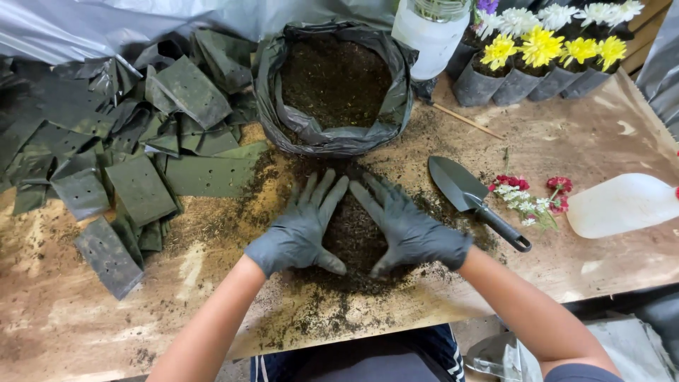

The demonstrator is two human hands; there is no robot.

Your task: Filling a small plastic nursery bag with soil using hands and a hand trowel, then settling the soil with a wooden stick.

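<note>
I'm cupping the soil pile [356, 237] with both gloved hands, and the heap is sitting just in front of the black soil bag [334, 88]. My left hand [300, 230] is lying flat on the pile's left flank, fingers spread apart; my right hand [409, 230] is mirroring it on the right flank, fingers also splayed, thumbs pointing inward. Neither is clamped on anything.

Step, as I judge it: gathering loose soil into a mound. The next move probably calls for drawing the palms together and scooping, keeping the crumbs from scattering further.

The hand trowel [472, 198] is lying right of the bag's front, untouched, with cut flowers [530, 194] just beyond it. The flat black grow bags [120, 148] are heaped left of the soil bag. The potted yellow flowers [544, 53] are standing right of the bag at the back.

Surface: worn wooden board [601, 141], dusted with soil. Grey plastic sheeting [71, 28] is hanging behind.
</note>
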